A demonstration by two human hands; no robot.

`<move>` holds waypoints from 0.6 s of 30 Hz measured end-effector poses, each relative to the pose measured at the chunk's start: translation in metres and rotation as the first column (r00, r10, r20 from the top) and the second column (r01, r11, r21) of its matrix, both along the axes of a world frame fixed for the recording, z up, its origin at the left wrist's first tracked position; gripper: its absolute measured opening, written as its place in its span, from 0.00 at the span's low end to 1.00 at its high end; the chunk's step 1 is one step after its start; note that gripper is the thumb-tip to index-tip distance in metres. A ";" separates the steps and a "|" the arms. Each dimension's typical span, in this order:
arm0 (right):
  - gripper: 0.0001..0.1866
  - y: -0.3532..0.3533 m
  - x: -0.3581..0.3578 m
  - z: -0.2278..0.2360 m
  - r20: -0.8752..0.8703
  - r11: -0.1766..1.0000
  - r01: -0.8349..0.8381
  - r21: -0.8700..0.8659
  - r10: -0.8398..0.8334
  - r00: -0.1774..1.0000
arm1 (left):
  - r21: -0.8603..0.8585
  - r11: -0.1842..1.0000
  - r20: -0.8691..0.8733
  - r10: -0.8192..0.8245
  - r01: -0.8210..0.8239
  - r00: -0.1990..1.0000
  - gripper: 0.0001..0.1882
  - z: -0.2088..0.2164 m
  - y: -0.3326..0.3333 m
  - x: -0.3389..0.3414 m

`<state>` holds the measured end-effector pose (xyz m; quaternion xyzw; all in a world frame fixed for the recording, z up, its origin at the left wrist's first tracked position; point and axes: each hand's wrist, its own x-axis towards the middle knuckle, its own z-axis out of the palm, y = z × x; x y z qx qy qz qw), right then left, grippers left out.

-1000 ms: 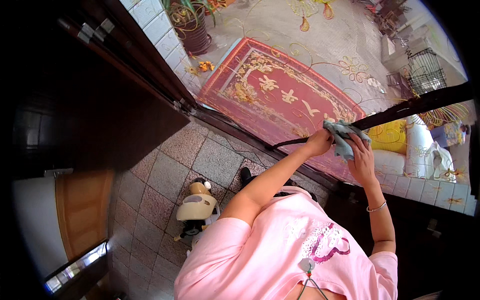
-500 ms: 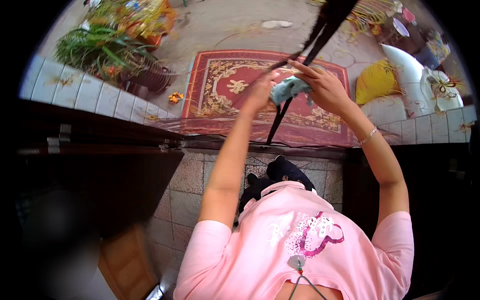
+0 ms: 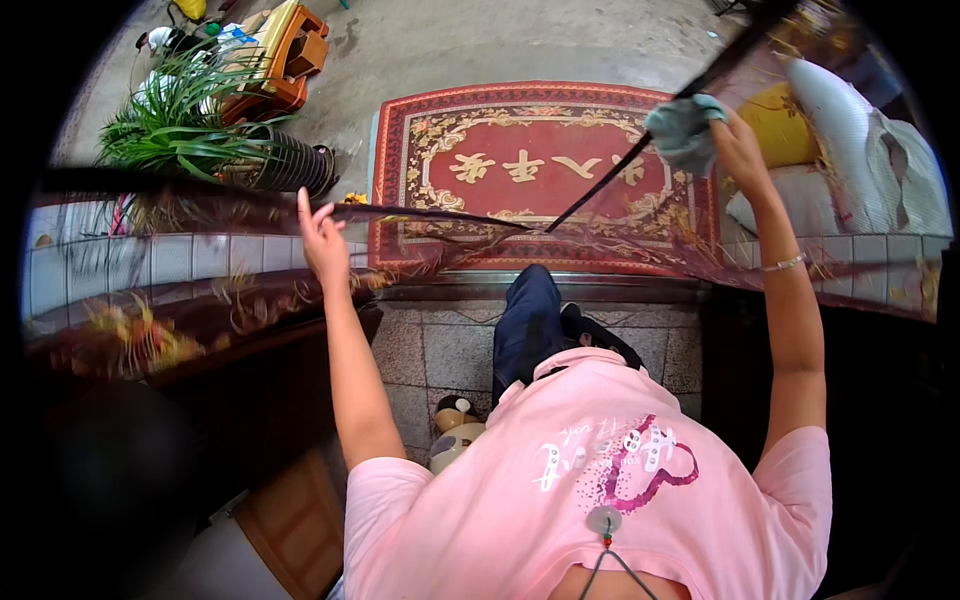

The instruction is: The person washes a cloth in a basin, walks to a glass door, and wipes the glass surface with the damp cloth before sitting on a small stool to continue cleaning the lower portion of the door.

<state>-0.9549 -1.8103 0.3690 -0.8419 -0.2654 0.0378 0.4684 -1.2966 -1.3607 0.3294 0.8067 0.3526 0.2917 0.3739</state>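
A sheer dark mesh door curtain with flower patterns hangs parted in the doorway, its two dark edge strips meeting low in the middle. My left hand (image 3: 324,245) touches the left edge strip (image 3: 425,213), fingers stretched out and apart. Over at the right, my right hand (image 3: 740,155) is closed on a crumpled pale green cloth (image 3: 683,137). The cloth lies against the right edge strip (image 3: 608,182), which slants up to the top right. Folds of the cloth hide part of my right fingers.
Beyond the threshold (image 3: 455,291) lies a red patterned doormat (image 3: 500,135). A potted green plant (image 3: 175,130) and wooden furniture (image 3: 300,62) stand far left. White sacks (image 3: 845,145) and a yellow sack (image 3: 778,125) rest at the right. A round beige-and-dark object (image 3: 457,435) sits near my legs.
My hands have moved apart from the middle, the left one leftward and the right one rightward with the cloth. The curtain's opening has spread wide. One leg has come forward toward the threshold.
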 end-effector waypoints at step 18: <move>0.21 -0.019 0.115 -0.121 0.410 0.402 0.824 -0.399 -0.726 0.552 | 0.276 0.720 -0.381 0.690 -0.637 0.615 0.46 -0.133 0.101 -0.001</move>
